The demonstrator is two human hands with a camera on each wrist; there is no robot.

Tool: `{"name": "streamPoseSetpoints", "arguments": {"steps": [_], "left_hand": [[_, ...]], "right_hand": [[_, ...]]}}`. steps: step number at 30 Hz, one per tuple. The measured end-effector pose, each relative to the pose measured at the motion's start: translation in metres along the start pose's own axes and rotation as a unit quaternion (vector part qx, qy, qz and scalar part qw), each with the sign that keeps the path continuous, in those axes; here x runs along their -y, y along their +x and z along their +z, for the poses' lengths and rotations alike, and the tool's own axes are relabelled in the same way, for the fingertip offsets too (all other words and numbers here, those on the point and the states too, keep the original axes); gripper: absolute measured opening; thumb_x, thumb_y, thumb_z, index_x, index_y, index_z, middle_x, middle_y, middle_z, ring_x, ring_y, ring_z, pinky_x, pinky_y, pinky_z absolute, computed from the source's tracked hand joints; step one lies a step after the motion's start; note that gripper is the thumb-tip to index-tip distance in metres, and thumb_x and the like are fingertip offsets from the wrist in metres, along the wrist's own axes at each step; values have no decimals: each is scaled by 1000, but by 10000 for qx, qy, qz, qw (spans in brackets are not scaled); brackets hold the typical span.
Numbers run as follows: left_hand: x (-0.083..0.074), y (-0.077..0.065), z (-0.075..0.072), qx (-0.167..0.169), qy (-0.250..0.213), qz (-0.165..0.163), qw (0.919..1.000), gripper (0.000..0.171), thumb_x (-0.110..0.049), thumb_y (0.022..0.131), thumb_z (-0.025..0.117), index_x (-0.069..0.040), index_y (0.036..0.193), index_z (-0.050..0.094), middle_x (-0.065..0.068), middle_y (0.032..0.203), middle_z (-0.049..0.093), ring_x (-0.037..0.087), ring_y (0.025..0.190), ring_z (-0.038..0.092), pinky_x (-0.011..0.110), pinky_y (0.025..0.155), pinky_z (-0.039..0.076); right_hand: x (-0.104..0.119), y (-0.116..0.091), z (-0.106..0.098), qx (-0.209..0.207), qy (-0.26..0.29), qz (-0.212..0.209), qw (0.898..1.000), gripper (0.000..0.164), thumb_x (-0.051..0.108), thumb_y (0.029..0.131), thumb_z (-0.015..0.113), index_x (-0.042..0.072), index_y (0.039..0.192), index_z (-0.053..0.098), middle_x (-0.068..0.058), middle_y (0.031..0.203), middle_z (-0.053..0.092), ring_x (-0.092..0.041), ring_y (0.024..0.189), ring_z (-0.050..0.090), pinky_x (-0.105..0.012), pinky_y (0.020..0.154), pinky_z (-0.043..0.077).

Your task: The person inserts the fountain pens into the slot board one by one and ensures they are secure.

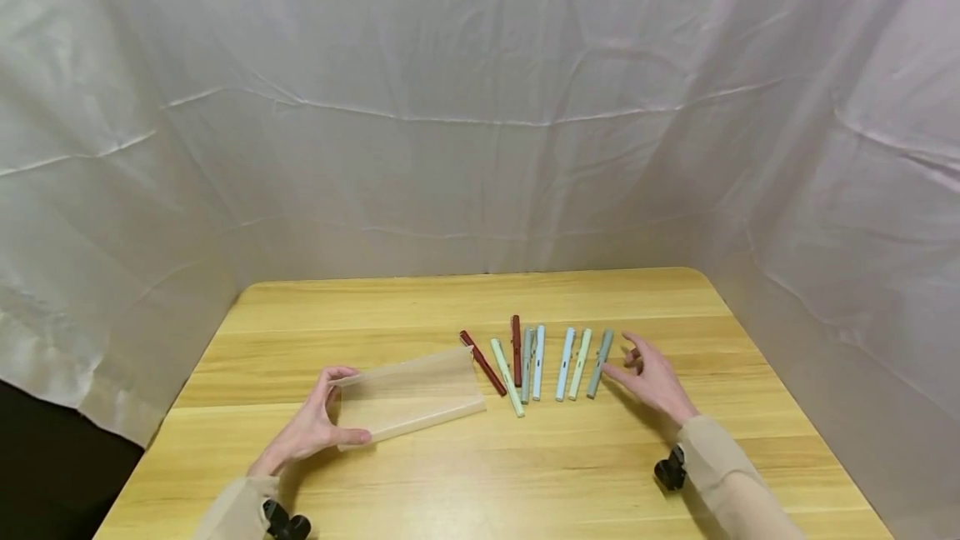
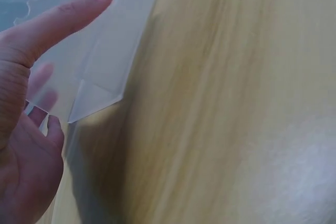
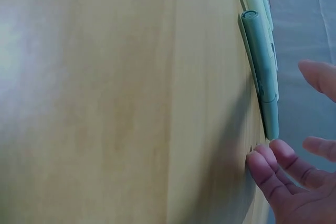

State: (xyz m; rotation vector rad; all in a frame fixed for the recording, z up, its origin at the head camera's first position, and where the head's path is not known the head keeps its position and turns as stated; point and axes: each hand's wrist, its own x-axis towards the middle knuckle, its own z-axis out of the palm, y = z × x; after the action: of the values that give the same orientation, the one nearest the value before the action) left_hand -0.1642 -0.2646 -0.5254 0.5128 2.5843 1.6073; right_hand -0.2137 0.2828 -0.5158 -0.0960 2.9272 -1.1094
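Note:
In the head view my left hand grips the near-left end of a clear plastic holder, thumb on one long side and fingers on the other. The left wrist view shows the holder's folded lower edge and a scalloped edge. My right hand holds nothing, fingers spread and slightly bent, beside a grey-green pen. In the right wrist view the fingertips are close to that pen's end; whether they touch it I cannot tell.
Several capped pens lie left of the grey-green one: pale green, light blue and dark red among them. Another dark red pen lies slanted by the holder's right end. Pale curtains surround the wooden table.

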Motion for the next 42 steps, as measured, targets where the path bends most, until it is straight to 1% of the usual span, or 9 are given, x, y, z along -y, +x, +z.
{"name": "streamPoseSetpoints", "arguments": {"steps": [6, 12, 14, 18, 20, 24, 28, 34, 42], "left_hand": [[0, 0, 5, -19, -25, -120, 9999, 99, -10, 64, 94, 3, 137, 27, 27, 144, 34, 55, 140, 28, 76, 117, 14], [1, 3, 4, 68, -17, -119, 9999, 98, -10, 64, 93, 4, 136, 28, 31, 145, 33, 60, 141, 25, 77, 116, 13], [0, 4, 3, 101, -26, -96, 9999, 98, -10, 64, 93, 4, 136, 29, 31, 146, 33, 60, 142, 25, 76, 116, 13], [0, 4, 2, 157, 70, -132, 9998, 98, -14, 64, 94, 3, 136, 29, 32, 146, 34, 60, 141, 27, 76, 116, 15], [0, 4, 2, 172, 101, -173, 9997, 98, -16, 64, 94, 2, 136, 30, 32, 146, 35, 60, 140, 29, 76, 116, 17], [2, 4, 4, 179, 129, -232, 9995, 98, -17, 64, 95, -1, 136, 30, 30, 145, 37, 58, 140, 32, 75, 117, 19], [1, 5, 5, 216, 230, -231, 9992, 98, -20, 64, 95, -1, 136, 30, 31, 145, 38, 58, 139, 33, 75, 116, 21], [0, 6, 5, 260, 280, -255, 9989, 99, -20, 65, 94, 0, 137, 29, 33, 145, 38, 60, 139, 32, 76, 115, 20], [1, 6, 5, 270, 201, -326, 9989, 100, -20, 63, 95, -1, 137, 30, 31, 144, 39, 59, 139, 33, 76, 116, 20]], "right_hand": [[0, 7, 1, 103, 170, 73, 9998, 86, 40, 92, 72, -5, 152, 31, -17, 107, 63, -23, 94, 61, -29, 79, 53], [-1, 16, 0, 224, 180, -23, 9996, 84, 34, 92, 73, -8, 151, 30, -12, 95, 66, -15, 76, 60, -25, 71, 53], [0, 19, 0, 271, 159, -30, 9995, 84, 32, 93, 73, -9, 151, 29, -11, 92, 66, -14, 72, 61, -28, 72, 55], [1, 26, 1, 373, 130, 80, 9992, 83, 32, 93, 72, -8, 152, 29, -9, 87, 67, -14, 68, 62, -39, 81, 59], [1, 28, 1, 434, 140, 160, 9988, 83, 33, 94, 71, -8, 152, 28, -7, 86, 67, -14, 67, 62, -40, 81, 59], [0, 33, 3, 571, 319, 333, 9973, 84, 33, 94, 71, -7, 153, 26, -8, 85, 66, -15, 65, 62, -29, 66, 55], [-1, 36, 3, 596, 472, 464, 9960, 83, 31, 94, 71, -7, 153, 26, -9, 83, 67, -15, 60, 62, -26, 54, 50], [-4, 41, 4, 712, 611, 652, 9935, 85, 32, 93, 73, -5, 154, 26, -6, 78, 67, -15, 56, 60, -25, 47, 46], [-3, 46, 7, 899, 663, 633, 9917, 88, 30, 92, 73, -8, 154, 23, -6, 70, 64, -15, 51, 58, -27, 45, 48]]}}
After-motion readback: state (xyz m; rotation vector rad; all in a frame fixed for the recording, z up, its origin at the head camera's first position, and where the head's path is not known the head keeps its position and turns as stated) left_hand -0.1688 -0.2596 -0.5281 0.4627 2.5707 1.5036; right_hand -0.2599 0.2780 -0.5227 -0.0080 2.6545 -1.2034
